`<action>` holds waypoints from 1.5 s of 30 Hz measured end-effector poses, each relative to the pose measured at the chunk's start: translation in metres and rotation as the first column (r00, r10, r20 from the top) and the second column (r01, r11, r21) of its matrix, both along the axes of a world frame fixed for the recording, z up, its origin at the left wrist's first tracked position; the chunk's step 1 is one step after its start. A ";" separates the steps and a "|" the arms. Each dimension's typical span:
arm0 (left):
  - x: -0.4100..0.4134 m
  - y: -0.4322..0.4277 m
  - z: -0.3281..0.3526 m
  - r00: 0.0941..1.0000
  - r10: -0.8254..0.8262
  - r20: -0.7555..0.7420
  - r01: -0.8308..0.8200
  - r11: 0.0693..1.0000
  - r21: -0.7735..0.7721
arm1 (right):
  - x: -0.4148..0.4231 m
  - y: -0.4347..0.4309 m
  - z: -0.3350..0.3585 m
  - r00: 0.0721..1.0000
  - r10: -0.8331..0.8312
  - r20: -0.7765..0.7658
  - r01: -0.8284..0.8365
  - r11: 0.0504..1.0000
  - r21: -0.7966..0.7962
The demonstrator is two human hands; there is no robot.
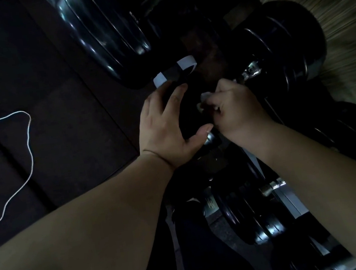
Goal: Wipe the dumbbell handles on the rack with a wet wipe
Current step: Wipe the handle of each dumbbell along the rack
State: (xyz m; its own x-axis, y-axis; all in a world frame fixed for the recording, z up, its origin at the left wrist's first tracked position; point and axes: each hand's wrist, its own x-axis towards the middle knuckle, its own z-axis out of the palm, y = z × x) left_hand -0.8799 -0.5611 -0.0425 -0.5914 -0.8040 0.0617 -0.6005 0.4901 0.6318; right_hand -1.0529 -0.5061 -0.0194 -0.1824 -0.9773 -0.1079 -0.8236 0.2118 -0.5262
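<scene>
Right grip pinches what seems a wet wipe on the dumbbell handle; left grip spread alongside.

The left forearm and the right forearm, both bare, reach in from the near edge and converge at mid-scene. The left hand lies back-up, fingers straight and spread, thumb stretched right towards the other wrist. The right hand, just right of it, is fisted knuckles-up, fingers curled round a crumpled wet wipe.
</scene>
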 end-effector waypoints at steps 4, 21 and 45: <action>0.000 0.000 0.000 1.000 -0.003 0.005 0.003 1.000 -0.002 | -0.001 0.002 0.001 1.000 -0.031 0.003 0.031 0.999 0.037; -0.003 0.000 0.004 1.000 -0.009 0.022 0.009 1.000 -0.029 | 0.000 0.013 0.001 0.681 -0.680 0.272 0.731 0.651 -0.203; -0.003 -0.002 0.002 0.999 -0.035 0.017 0.035 0.999 -0.041 | 0.032 0.008 -0.011 0.104 -0.836 0.539 0.912 0.296 0.283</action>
State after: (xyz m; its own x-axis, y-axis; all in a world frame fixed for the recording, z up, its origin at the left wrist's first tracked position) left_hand -0.8825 -0.5633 -0.0409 -0.6203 -0.7798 0.0846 -0.5925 0.5365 0.6009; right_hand -1.0211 -0.4979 -0.0301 -0.8677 -0.1868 -0.4607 0.3159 0.5084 -0.8011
